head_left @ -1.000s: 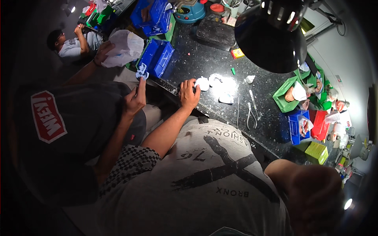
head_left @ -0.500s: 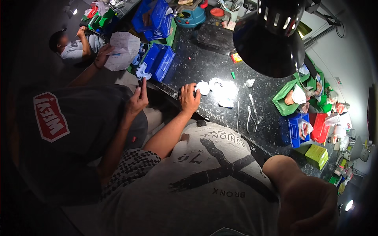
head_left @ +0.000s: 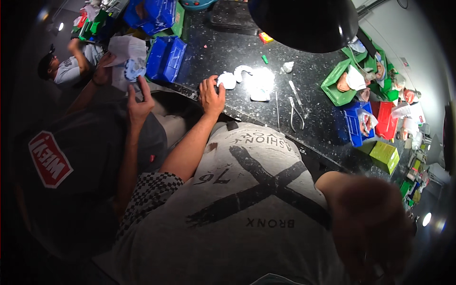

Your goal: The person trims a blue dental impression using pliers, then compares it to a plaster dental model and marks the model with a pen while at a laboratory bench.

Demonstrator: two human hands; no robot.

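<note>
White, rounded, plaster-like piece: placed on speckled black bench, lit by black domed lamp, presumably for visibility; apparently touched by half-curled left hand, perhaps for steadying, grip cannot be told. Blurred right hand: held high, finger-spread indiscernible.

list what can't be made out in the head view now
All in the head view:
Left hand: its palm side, hidden by its own back.
Right hand: whether it holds anything; dark and blurred.
White block: surface detail, washed out by glare.
Lamp: its top, cut off by the upper edge.
Co-worker's paper: its marks, too small and dim.
</note>
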